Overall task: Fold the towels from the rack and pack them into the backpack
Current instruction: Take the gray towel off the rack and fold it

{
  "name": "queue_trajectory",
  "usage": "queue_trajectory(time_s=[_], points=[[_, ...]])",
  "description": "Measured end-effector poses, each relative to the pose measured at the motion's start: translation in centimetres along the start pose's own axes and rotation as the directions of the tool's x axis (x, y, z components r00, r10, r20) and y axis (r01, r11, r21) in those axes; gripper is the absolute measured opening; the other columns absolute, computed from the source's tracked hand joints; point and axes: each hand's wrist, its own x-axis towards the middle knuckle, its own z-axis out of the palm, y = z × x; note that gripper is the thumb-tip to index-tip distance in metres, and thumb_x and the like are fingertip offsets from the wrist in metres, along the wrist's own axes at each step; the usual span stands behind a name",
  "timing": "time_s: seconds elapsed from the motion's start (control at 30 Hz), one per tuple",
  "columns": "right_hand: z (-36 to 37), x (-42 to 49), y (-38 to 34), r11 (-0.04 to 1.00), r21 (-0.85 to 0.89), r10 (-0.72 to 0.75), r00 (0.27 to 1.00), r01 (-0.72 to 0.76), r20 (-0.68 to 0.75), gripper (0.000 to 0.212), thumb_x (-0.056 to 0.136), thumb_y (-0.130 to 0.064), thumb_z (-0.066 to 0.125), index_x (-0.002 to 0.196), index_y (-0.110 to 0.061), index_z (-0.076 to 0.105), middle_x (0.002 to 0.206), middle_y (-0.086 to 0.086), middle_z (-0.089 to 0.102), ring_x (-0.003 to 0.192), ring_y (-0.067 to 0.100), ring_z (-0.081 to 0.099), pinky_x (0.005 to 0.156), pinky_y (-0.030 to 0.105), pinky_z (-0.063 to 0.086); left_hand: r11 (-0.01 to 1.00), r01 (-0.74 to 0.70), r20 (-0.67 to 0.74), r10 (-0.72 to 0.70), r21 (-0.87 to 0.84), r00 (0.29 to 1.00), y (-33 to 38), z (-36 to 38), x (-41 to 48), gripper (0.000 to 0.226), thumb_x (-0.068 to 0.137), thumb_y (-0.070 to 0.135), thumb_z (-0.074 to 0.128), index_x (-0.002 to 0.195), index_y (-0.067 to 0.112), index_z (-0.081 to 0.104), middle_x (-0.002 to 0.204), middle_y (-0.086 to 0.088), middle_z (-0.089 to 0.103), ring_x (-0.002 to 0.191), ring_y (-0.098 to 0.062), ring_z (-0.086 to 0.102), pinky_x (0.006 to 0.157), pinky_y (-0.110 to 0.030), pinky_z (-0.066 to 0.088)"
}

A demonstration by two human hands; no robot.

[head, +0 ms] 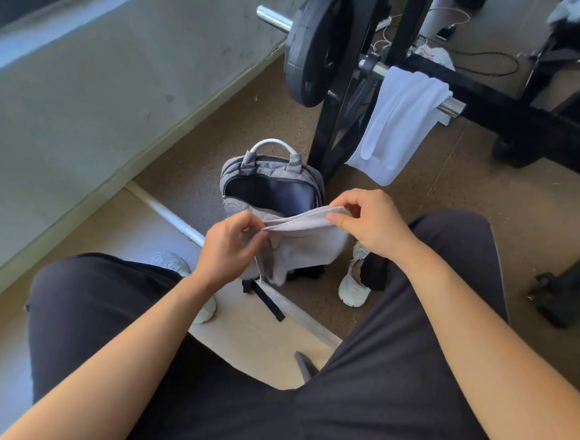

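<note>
The left hand (230, 246) pinched one end of a grey towel (309, 245), fingers curled round its top edge. The right hand (367, 221) pinched the other end between thumb and fingers. Between them the top edge was pulled fairly taut, and the rest hung down in loose, uneven layers. It looked partly folded at most, with a ragged flap trailing below the left hand.

The towel was held just above and in front of the backpack (275, 170), which stood upright on the floor between the person's feet. Its main compartment was unzipped and gaping. The inside was dark, and whether any towel already lay in it could not be told.

Beyond the backpack, a white towel (402, 121) was draped over the bar (452, 107) of the rack (333, 126), just beside the plate (310, 49), untouched and unfolded.

By my reckoning the task was in its early-to-middle part. The grey towel was off the rack but needed its fold squared up before going into the backpack. The white towel had yet to be taken down, folded and packed. No other towels were clearly visible on the rack.
</note>
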Motion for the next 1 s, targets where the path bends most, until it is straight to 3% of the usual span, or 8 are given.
queue_trajectory(time_s=[0.17,0.33,0.47,0.63,0.7,0.8,0.9,1.0], points=[[0.8,0.2,-0.7,0.992,0.104,-0.045,0.977,0.068,-0.207,0.006,0.094,-0.015,0.069,0.096,-0.01,0.07,0.089,0.005,0.066,0.081,0.016,0.06,0.073,0.026,0.048,0.99,-0.111,0.094,0.102,0.089,0.99,-0.6,0.4,-0.3,0.009,0.098,0.028,0.069,0.095,0.02,0.066,0.09,0.008,0.068,0.079,-0.014,0.064,0.069,-0.036,0.055],[1.1,0.0,-2.8,0.954,0.262,-0.09,0.974,0.144,-0.206,0.009,0.099,-0.013,0.062,0.095,-0.005,0.065,0.083,0.015,0.062,0.075,0.022,0.055,0.069,0.021,0.044,0.99,-0.11,0.154,0.096,0.086,0.983,0.0,1.5,-0.6,0.007,0.092,0.024,0.07,0.092,0.018,0.067,0.089,0.003,0.068,0.078,-0.018,0.063,0.07,-0.04,0.056],[0.7,-0.1,-4.0,0.939,0.263,-0.141,0.946,0.221,-0.292,0.011,0.101,-0.015,0.06,0.093,-0.009,0.063,0.076,-0.001,0.059,0.071,0.005,0.053,0.07,0.017,0.043,0.993,-0.085,0.189,0.069,0.077,0.98,0.9,2.0,-0.7,0.011,0.081,0.026,0.065,0.086,0.016,0.065,0.081,0.003,0.064,0.073,-0.02,0.059,0.067,-0.042,0.054],[-0.5,-0.1,-5.5,0.93,0.26,-0.142,0.906,0.26,-0.398,0.007,0.101,-0.013,0.059,0.096,-0.011,0.063,0.079,-0.008,0.059,0.075,-0.001,0.054,0.072,0.013,0.042,0.997,-0.076,0.235,0.081,-0.029,0.969,2.1,2.4,-0.4,0.021,0.082,0.036,0.066,0.084,0.016,0.067,0.085,0.002,0.061,0.08,-0.019,0.06,0.07,-0.04,0.052],[-1.0,0.1,-6.0,0.925,0.269,-0.132,0.89,0.269,-0.437,0.006,0.101,-0.013,0.059,0.096,-0.011,0.063,0.08,-0.007,0.059,0.074,0.0,0.054,0.072,0.015,0.043,0.995,-0.079,0.282,0.092,-0.059,0.955,2.5,2.7,-0.4,0.021,0.081,0.039,0.069,0.09,0.021,0.073,0.091,0.001,0.063,0.086,-0.018,0.063,0.075,-0.041,0.053],[-1.5,0.4,-6.4,0.922,0.268,-0.129,0.874,0.279,-0.469,0.005,0.1,-0.014,0.06,0.097,-0.013,0.063,0.083,0.009,0.063,0.075,0.015,0.056,0.073,0.025,0.046,0.998,-0.044,0.303,0.058,-0.052,0.951,2.8,3.2,-0.4,0.021,0.081,0.041,0.067,0.097,0.032,0.077,0.099,0.005,0.065,0.093,-0.015,0.065,0.079,-0.041,0.056],[-1.9,0.6,-6.5,0.921,0.261,-0.126,0.854,0.29,-0.505,0.005,0.1,-0.013,0.06,0.096,-0.016,0.062,0.086,0.013,0.065,0.078,0.012,0.057,0.074,0.022,0.047,0.999,-0.002,0.301,0.012,-0.034,0.954,2.4,3.5,0.1,0.029,0.083,0.042,0.057,0.09,0.023,0.077,0.095,0.002,0.066,0.091,-0.019,0.065,0.077,-0.043,0.054],[-2.5,1.0,-6.1,0.934,0.24,-0.09,0.826,0.264,-0.557,0.005,0.1,-0.014,0.059,0.096,-0.015,0.061,0.083,0.002,0.062,0.077,0.004,0.056,0.074,0.019,0.047,0.999,0.026,0.314,-0.018,-0.021,0.949,1.4,3.3,0.1,0.03,0.086,0.037,0.053,0.082,0.015,0.073,0.089,-0.001,0.063,0.085,-0.019,0.062,0.074,-0.041,0.051]])
